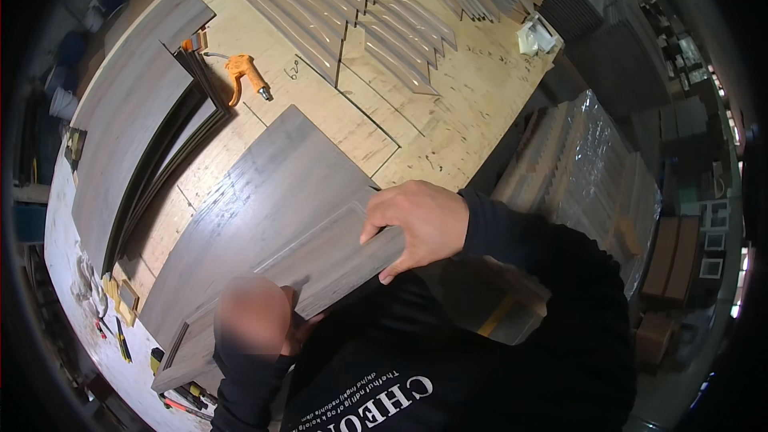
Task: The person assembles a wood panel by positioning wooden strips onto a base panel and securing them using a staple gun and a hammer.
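A broad grey-brown wood-grain panel (pixel 256 184) lies slanted on the workbench in front of me. Along its near side runs a grey wood-grain strip (pixel 340 268) with a bevelled edge; whether it is a separate piece or part of the panel I cannot tell. My right hand (pixel 420 224) is closed round the strip's right end, thumb below and fingers on top. At the strip's near edge, further left, is my left hand (pixel 254 316). It is mostly blurred, and its grip is hidden.
An orange air blow gun (pixel 246 76) lies beyond the panel. Stacked dark-edged panels (pixel 132 112) stand at the left. Rows of grey mouldings (pixel 312 8) cover the far bench (pixel 480 104). Film-wrapped stacked pieces (pixel 584 176) stand at the right; hand tools (pixel 188 400) lie at lower left.
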